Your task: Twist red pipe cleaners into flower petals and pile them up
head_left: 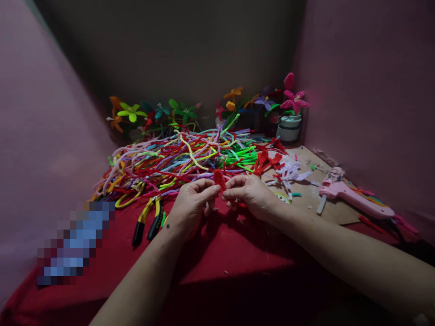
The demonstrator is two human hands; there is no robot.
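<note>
Between my hands, over the near part of the red cloth, is a red pipe-cleaner petal point(219, 179), its rounded loop pointing up. My left hand point(197, 199) pinches it from the left with thumb and forefinger. From the right, my right hand point(249, 194) has its thumb and fingertips closed at the petal's lower edge. The fingers hide the petal's lower end. Just behind the hands spreads a large heap of coloured pipe cleaners point(170, 156). Finished red petals point(267, 162) and a white pipe-cleaner cluster point(292, 174) lie beyond my right hand.
Yellow-and-black pliers point(148, 219) lie left of my left hand. A pink glue gun point(356, 197) rests on a brown board point(326, 167) at the right. Pipe-cleaner flowers point(132, 111) and a lidded cup point(288, 129) stand at the back. A blurred-out blue object point(79, 240) lies at left.
</note>
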